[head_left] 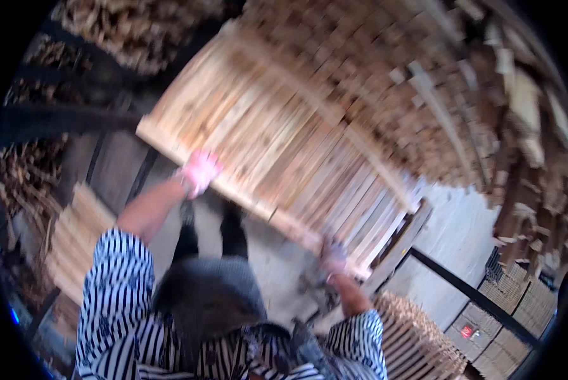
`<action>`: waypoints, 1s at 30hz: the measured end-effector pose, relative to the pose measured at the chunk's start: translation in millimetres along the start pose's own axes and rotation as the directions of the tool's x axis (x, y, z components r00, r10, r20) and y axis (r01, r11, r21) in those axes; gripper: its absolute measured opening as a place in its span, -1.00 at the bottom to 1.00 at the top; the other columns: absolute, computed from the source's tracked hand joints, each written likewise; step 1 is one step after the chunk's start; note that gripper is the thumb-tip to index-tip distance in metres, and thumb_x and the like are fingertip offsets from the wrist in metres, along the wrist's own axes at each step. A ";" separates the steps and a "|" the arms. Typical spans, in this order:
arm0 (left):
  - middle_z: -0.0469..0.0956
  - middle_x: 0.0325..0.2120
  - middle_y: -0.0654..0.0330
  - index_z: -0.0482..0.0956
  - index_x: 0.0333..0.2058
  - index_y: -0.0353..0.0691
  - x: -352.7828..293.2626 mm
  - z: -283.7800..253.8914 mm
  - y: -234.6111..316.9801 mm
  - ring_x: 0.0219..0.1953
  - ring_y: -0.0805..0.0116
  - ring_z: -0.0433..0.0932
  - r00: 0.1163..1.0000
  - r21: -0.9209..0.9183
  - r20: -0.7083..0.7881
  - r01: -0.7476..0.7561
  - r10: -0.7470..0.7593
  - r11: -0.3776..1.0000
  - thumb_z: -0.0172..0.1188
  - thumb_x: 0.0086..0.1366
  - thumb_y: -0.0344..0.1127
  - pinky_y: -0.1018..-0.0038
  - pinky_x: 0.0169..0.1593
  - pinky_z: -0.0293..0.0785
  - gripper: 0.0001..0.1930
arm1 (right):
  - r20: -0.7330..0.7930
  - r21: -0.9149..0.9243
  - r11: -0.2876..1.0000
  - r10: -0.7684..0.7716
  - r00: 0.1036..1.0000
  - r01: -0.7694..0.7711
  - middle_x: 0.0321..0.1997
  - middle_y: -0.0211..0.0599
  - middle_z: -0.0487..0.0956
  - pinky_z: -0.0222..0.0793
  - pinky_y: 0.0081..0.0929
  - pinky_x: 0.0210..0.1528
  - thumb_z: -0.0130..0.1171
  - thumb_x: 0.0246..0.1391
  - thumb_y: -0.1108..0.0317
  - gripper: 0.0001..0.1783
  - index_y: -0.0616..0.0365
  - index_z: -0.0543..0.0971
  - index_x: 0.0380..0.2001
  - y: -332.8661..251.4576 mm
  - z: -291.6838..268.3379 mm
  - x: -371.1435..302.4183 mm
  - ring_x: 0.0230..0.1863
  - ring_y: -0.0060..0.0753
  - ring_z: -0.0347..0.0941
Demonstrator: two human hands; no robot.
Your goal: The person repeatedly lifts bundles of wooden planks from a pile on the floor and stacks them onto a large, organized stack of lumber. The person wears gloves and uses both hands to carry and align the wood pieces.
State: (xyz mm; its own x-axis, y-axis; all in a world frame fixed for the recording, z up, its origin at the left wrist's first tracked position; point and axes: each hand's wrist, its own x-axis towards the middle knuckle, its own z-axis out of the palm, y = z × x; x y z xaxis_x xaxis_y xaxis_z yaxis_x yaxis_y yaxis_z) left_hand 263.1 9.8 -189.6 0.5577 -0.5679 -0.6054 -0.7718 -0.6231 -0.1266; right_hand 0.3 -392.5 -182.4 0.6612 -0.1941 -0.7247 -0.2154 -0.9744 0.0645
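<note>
A wide slatted wooden panel, made of many pale boards side by side with strips along its edges, spans the middle at a slant. My left hand, in a pink glove, is closed over the panel's near edge, left of its middle. Farther right, my right hand, in a greyish-pink glove, grips the same edge close to the right corner. Motion smears the right fingers somewhat. The undersides of both grips are hidden by the panel.
Beyond the panel rises a big stack of wood pieces, seen end-on. More boards lie at the lower left, beside scrap wood. A dark metal bar and bundled slats stand at the lower right, near slatted wood.
</note>
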 end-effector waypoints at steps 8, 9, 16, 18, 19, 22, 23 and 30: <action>0.35 0.11 0.03 0.33 0.16 -0.11 -1.3 -58.2 -3.9 0.20 0.05 0.29 0.977 -0.281 0.206 0.010 0.050 0.960 0.23 -0.03 -0.18 0.17 0.25 0.14 -0.31 | 0.052 -0.044 0.999 0.007 0.999 -0.004 0.14 -0.03 0.40 0.35 -0.08 0.10 0.14 0.04 0.21 -0.35 0.06 0.25 0.22 -1.9 -22.4 5.3 0.12 0.06 0.39; 0.34 0.12 0.02 0.28 0.20 -0.11 -13.0 -73.4 1.5 0.21 0.04 0.28 0.988 -0.310 0.156 0.027 0.022 0.950 0.22 -0.02 -0.15 0.17 0.26 0.12 -0.27 | 0.046 -0.022 1.000 -0.011 0.999 0.012 0.16 -0.04 0.39 0.33 -0.07 0.12 0.21 -0.01 0.19 -0.32 0.05 0.27 0.20 -9.1 -39.0 -3.0 0.14 0.03 0.37; 0.29 0.20 -0.07 0.16 0.25 -0.28 -123.4 -4.9 61.9 0.25 0.05 0.26 0.954 -0.983 0.058 0.003 -0.294 -0.183 0.24 0.16 -0.04 0.33 0.28 0.17 -0.23 | -0.146 -0.025 0.985 -0.173 0.974 0.171 0.22 -0.03 0.33 0.27 -0.04 0.19 0.31 -0.08 0.06 -0.16 0.04 0.22 0.24 -94.0 -81.8 -66.7 0.20 0.09 0.31; 0.29 0.21 -0.07 0.17 0.24 -0.33 -185.6 12.7 80.7 0.25 0.11 0.28 0.921 -0.937 0.205 0.087 -0.332 -0.337 0.23 0.18 -0.06 0.36 0.27 0.20 -0.25 | -0.067 0.066 0.964 -0.252 0.965 0.256 0.22 0.03 0.33 0.26 -0.09 0.21 0.26 -0.03 0.04 -0.19 0.06 0.21 0.25 -130.2 -64.6 -70.9 0.21 0.09 0.30; 0.29 0.20 -0.10 0.19 0.23 -0.33 -224.0 2.5 85.2 0.25 0.11 0.27 0.870 -0.908 0.379 0.282 -0.316 -0.311 0.24 0.15 -0.04 0.37 0.26 0.20 -0.23 | -0.029 0.078 0.948 -0.308 0.951 0.310 0.21 0.04 0.34 0.26 -0.10 0.21 0.24 -0.02 0.04 -0.20 0.06 0.21 0.25 -147.4 -56.1 -74.9 0.21 0.09 0.30; 0.35 0.15 -0.14 0.24 0.22 -0.37 -308.6 85.4 120.4 0.21 0.03 0.33 0.727 -0.808 0.583 0.471 -0.364 -0.354 0.25 0.10 -0.04 0.36 0.23 0.24 -0.22 | 0.081 0.070 0.888 -0.459 0.885 0.454 0.19 0.06 0.36 0.26 -0.12 0.21 0.21 0.01 0.04 -0.24 0.06 0.23 0.24 -213.3 -33.6 -93.6 0.22 0.09 0.29; 0.37 0.13 -0.17 0.26 0.20 -0.40 -330.8 124.5 133.3 0.20 0.03 0.35 0.701 -0.791 0.608 0.500 -0.372 -0.352 0.24 0.11 -0.06 0.35 0.22 0.26 -0.23 | 0.112 0.066 0.871 -0.492 0.864 0.487 0.19 0.06 0.36 0.26 -0.12 0.21 0.20 0.01 0.04 -0.25 0.06 0.24 0.23 -231.6 -29.3 -101.6 0.22 0.09 0.29; 0.43 0.05 -0.22 0.36 0.10 -0.44 -513.6 291.4 190.0 0.08 -0.03 0.45 0.618 -0.806 0.591 0.425 -0.518 -0.412 0.12 0.20 -0.08 0.30 0.11 0.37 -0.39 | 0.183 -0.069 0.839 -0.522 0.833 0.540 0.11 0.09 0.42 0.32 -0.14 0.14 0.20 0.00 0.04 -0.32 0.08 0.30 0.15 -365.5 6.9 -170.3 0.15 0.12 0.36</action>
State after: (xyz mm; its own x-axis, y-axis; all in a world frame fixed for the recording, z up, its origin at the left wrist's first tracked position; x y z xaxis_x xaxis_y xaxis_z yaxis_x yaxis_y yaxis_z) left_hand -258.9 339.8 -131.7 0.5644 0.2899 -0.7730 0.8012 -0.4181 0.4281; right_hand -38.6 -2.5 -87.3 0.5322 0.3672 -0.7628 0.2259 -0.9300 -0.2900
